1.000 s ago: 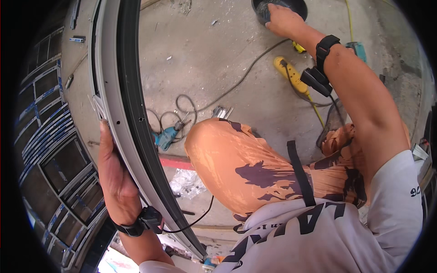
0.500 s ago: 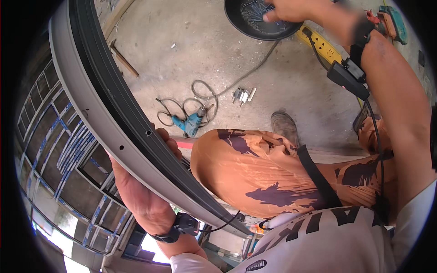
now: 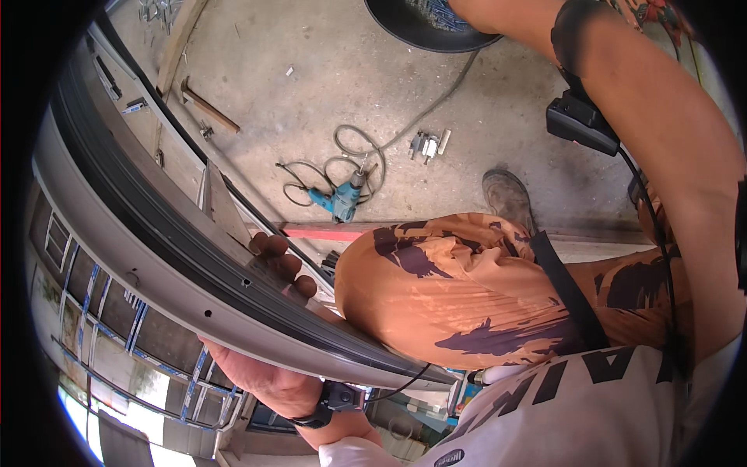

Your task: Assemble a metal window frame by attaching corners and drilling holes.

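My left hand (image 3: 268,377) is wrapped around a long aluminium frame profile (image 3: 179,296), palm beneath it and fingertips curled over its far side. The profile is grey on its outer face, with dark grooved channels and a few small drilled holes. It slants from the upper left down to my lap, beside my knee. My right arm stretches to the top edge, where part of my right hand (image 3: 468,11) shows over a black bowl (image 3: 412,39) of screws. Its fingers are cut off by the picture's edge or hidden in the bowl.
A teal power drill (image 3: 342,201) with a coiled cord lies on the concrete floor. Near it are small metal pieces (image 3: 428,145) and a hammer (image 3: 208,107). A wooden strip (image 3: 180,47) lies at the upper left. Stacked frames with blue-striped film (image 3: 136,331) fill the lower left.
The profile has swung lower and flatter to the left, my left hand with it. Another slim frame bar now shows beyond it. My right hand has shifted up toward the picture's top edge.
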`<state>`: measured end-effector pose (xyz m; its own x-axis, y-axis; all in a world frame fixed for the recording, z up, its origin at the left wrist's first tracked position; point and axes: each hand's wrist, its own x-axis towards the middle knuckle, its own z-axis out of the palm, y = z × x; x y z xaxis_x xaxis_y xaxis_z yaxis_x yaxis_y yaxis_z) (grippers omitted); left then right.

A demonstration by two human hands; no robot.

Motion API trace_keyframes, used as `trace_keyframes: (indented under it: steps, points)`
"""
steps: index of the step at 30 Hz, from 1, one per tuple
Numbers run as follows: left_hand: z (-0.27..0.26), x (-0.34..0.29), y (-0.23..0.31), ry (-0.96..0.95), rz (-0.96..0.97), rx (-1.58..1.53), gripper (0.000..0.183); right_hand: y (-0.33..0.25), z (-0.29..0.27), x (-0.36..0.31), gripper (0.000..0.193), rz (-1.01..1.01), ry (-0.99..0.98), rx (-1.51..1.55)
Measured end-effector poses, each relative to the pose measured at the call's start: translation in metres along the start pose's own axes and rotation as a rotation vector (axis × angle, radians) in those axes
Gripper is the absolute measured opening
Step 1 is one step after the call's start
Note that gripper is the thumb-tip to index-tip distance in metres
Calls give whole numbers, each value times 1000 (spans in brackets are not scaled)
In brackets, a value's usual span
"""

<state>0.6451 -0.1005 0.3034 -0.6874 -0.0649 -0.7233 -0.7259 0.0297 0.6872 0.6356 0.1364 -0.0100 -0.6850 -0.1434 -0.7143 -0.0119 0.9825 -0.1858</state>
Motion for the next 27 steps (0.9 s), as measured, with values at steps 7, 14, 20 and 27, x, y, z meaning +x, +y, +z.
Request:
trace_keyframes:
  steps: [7,14,20,27]
  points:
    - [-10,3,12,93,-15,106,89,-2,11,13,24,-54,118,10]
    - [14,-7,3,116,227,613,127,-6,21,19,22,-7,213,42]
    - [3,-7,3,-9,278,595,124,-6,20,16,20,-21,164,-22]
    - [-4,5,8,8,105,281,94,-1,18,12,17,20,243,13]
